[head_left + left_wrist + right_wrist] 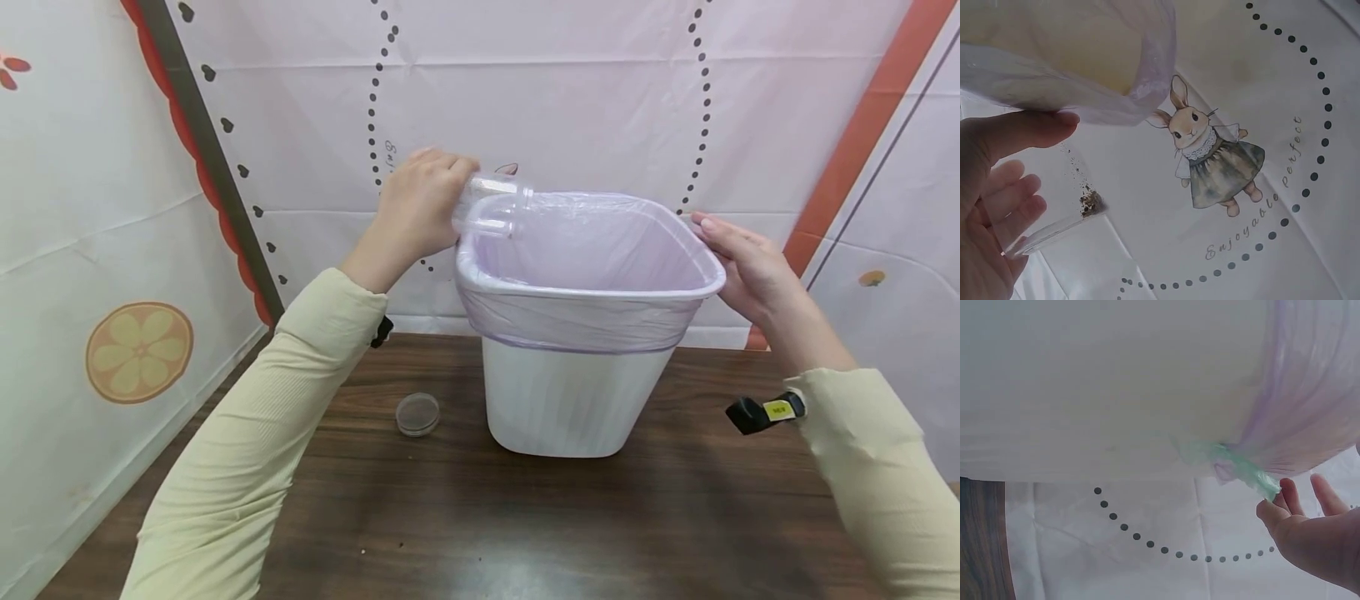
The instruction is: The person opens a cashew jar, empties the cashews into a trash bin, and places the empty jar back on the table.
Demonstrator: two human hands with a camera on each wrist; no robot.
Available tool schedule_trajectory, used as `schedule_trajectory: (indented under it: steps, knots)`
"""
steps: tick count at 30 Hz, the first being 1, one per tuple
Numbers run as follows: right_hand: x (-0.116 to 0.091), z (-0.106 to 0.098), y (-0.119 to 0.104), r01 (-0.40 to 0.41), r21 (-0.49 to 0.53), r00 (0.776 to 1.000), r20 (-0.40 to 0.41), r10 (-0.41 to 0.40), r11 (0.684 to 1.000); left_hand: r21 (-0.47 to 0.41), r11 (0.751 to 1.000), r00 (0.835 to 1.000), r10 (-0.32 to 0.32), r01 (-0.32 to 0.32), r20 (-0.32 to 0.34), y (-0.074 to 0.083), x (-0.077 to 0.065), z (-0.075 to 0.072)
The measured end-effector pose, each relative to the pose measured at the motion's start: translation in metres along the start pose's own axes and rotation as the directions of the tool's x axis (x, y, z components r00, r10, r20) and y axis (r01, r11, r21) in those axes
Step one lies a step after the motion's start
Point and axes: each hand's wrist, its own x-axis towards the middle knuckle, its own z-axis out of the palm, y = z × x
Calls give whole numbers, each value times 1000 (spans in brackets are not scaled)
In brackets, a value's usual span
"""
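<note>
My left hand (423, 196) grips a clear plastic jar (495, 204), tipped sideways with its mouth over the left rim of a white trash bin (570, 400). Brown crumbs (1090, 204) lie inside the jar in the left wrist view. A pale purple bag (577, 321) lines the bin and folds down over its rim. At the bin's right rim is my right hand (753, 262), its fingers extended against the side. In the right wrist view, fingertips (1269, 509) meet the end of a green plastic strip (1250, 470) hanging by the bag's edge.
A round clear lid (417, 414) lies on the dark wooden table (450, 517), left of the bin. Small specks dot the table near its front. A printed white cloth (540, 108) hangs behind, and another covers the left side.
</note>
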Motion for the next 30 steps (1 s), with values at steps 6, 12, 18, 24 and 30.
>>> schedule_trajectory:
  steps: [6, 12, 18, 24, 30]
  knots:
    - [-4, -5, 0, 20, 50, 999, 33, -22, 999, -72, 995, 998, -65, 65, -11, -3, -7, -2]
    - [-10, -6, 0, 9, 77, 999, 39, -12, 997, -134, 984, 993, -115, 117, 18, -5, -14, -3]
    - [-21, -9, 2, 3, 93, 999, 44, -7, 996, -199, 965, 985, -167, 172, 41, -7, -22, -6]
    - [-28, -11, 5, 10, 124, 997, 78, -20, 992, -279, 938, 978, -200, 206, 52, -9, -32, -7]
    - [-36, -17, 9, 1, 161, 991, 135, -23, 987, -328, 913, 969, -244, 244, 42, -13, -41, -6]
